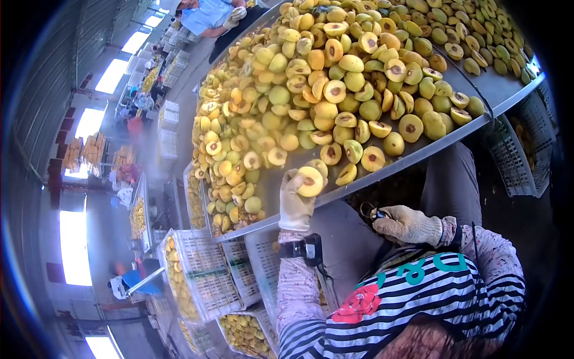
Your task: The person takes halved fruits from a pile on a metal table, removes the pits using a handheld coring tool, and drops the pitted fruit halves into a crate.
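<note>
Your left hand (296, 206) pinches one fruit half (310, 182) at the table's (412, 156) near edge. Your right hand (409, 225), near the table, is curled around a small tool (377, 214). Crates (209, 290) beside the table contain fruits (246, 334).

Bare grey metal tabletop (272, 186) leaves room beside my cream-gloved left hand (297, 204); heaped yellow halved fruit (299, 102) blocks it ahead, a straight metal rim (382, 172) nearer me.

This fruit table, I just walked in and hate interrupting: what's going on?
The gloved left hand holds a fruit half, cut face showing, by the edge of a metal table heaped with yellow fruit, many cut. The gloved right hand holds a small looped tool, apart from that half. Crates of fruit stand beside the table.
</note>
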Tool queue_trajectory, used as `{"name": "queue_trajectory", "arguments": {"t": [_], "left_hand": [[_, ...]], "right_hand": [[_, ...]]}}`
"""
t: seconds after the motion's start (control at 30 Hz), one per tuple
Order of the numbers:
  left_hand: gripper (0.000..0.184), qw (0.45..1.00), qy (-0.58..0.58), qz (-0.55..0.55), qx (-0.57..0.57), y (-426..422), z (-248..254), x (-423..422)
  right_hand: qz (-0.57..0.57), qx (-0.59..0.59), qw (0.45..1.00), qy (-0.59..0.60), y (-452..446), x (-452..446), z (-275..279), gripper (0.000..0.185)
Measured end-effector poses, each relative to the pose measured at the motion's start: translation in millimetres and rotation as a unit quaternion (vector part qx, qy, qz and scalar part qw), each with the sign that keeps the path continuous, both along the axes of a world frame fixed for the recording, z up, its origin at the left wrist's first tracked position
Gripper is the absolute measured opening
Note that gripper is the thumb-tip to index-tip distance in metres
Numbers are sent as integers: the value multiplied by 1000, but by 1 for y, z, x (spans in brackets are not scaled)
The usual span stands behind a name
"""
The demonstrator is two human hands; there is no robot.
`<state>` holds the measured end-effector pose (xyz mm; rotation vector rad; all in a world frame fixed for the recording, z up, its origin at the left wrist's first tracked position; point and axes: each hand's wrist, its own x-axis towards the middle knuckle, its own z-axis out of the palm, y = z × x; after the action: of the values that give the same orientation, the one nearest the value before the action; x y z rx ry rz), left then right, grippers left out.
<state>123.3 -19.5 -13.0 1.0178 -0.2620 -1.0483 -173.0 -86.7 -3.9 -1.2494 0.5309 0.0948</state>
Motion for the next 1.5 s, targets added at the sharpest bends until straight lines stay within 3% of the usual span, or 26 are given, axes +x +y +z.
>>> {"name": "queue_trajectory", "arguments": {"t": [0.13,0.3,0.43,0.53,0.63,0.73,0.8,0.93,1.07,1.2,1.3,1.37,1.5], "left_hand": [[17,996,89,3,3,34,9,-54],[34,997,32,63,-28,41,2,-94],[35,994,50,96,-15,42,-1,-100],[34,994,-1,98,-42,44,6,-99],[36,999,15,27,-42,48,-5,-95],[38,997,51,-53,-14,57,3,-82],[37,991,95,-91,-24,64,1,-73],[24,994,104,29,14,48,-4,-87],[24,992,55,112,-13,29,7,-109],[27,993,32,96,-67,19,7,-114],[34,994,9,99,-51,15,17,-120],[32,994,3,86,-66,14,9,-119],[24,996,-19,19,-82,9,15,-119]], "right_hand": [[43,-69,997,5,11,41,18,51],[15,-51,999,11,25,61,10,55],[1,-18,998,62,32,61,0,54],[-3,-10,997,79,36,62,-2,55],[1,11,996,83,28,65,8,52],[-5,-115,989,92,30,62,3,51],[-16,-134,990,42,27,63,-8,52],[-1,-75,992,98,32,64,8,50],[-18,-51,997,63,34,60,6,51],[-112,-95,989,28,47,58,-10,50],[-107,-94,989,30,41,54,-3,52],[-77,-108,990,52,34,53,2,53],[-37,-113,993,-15,28,39,-15,55]]}}
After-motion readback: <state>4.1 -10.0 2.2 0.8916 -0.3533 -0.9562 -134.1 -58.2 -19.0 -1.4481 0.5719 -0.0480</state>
